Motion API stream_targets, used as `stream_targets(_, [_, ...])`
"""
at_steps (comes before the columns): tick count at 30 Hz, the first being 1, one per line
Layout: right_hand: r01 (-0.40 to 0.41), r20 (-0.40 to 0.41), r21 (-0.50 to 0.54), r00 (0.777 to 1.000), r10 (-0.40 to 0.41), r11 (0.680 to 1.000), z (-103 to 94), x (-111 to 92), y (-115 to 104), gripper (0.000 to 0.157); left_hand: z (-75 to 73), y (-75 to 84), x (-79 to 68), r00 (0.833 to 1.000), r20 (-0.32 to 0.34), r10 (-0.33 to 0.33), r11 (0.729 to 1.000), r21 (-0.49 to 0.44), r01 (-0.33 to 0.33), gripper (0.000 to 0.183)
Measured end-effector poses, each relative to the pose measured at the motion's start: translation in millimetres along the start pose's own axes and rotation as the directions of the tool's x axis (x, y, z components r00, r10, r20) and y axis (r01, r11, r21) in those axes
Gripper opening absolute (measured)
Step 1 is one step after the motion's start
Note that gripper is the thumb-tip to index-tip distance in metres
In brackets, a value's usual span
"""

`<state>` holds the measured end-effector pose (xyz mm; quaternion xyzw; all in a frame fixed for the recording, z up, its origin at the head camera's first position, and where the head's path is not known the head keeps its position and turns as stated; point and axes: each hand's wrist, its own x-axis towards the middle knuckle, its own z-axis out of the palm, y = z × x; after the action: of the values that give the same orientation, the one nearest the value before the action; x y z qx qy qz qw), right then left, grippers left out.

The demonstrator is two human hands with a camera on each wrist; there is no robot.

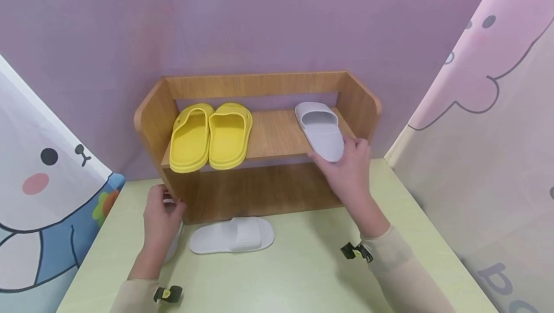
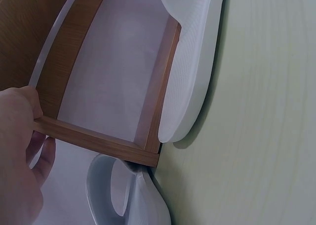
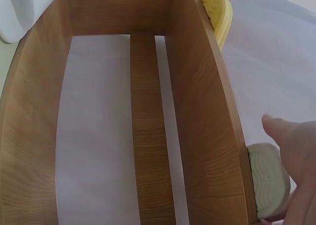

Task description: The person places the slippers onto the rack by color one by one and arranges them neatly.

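Placing step: right grip (image 1: 348,173) at the heel of the lilac slipper (image 1: 326,140), on the upper shelf (image 1: 277,132) of the wooden rack (image 1: 259,86); looks like setting down or final adjusting
Right grip state: fingers bent at the heel's right edge, thumb off its left side with a gap in the right wrist view; loosely grasping the slipper, firmness can't tell
Left grip (image 1: 157,219) state: clasping the rack's left side panel (image 2: 98,142), digits on both faces; probably steadying
Next move: seems to call for squaring the heel to the shelf, maybe easing the slipper back, then letting go without dragging it
Lilac slipper place: right of centre in the head frame, near the rack's right end, well apart from the yellow slippers (image 1: 190,144) at the shelf's left end; heel juts past the front edge
Lilac slipper direction: sole down, toe and strap to the back, heel toward bottom of frame
Lilac slipper long axis: front to back, slanted upper left to lower right
White slipper (image 1: 212,238): on the table (image 1: 277,284), lower middle; axis across frame, toe right
Grey slipper (image 2: 153,200): lower left of head frame, just outside the panel, partly behind left grip; heel toward bottom
Match to lilac slipper: can't tell
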<state>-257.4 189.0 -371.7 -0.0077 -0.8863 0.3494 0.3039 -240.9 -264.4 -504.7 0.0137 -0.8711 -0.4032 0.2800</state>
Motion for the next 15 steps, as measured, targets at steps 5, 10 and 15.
stream_targets(5, [0.032, 0.023, 0.065, 0.999, -0.034, 0.997, -5.4, -5.0, 5.7, 0.104, 0.6, -0.5, 0.7, 1.0, 0.002, 0.0, 1.0, -0.001, 0.0, 0.041])
stream_targets(10, [0.061, 0.047, 0.067, 0.997, -0.064, 0.996, -11.8, -12.9, 15.4, 0.11, 2.2, -3.2, 0.8, 1.0, -0.01, 0.017, 1.0, -0.005, -0.017, 0.041])
stream_targets(15, [0.097, 0.007, 0.071, 0.995, -0.097, 0.993, -17.3, -22.7, 30.0, 0.092, 2.6, -4.8, 1.0, 1.0, -0.016, 0.024, 1.0, -0.017, -0.024, 0.04])
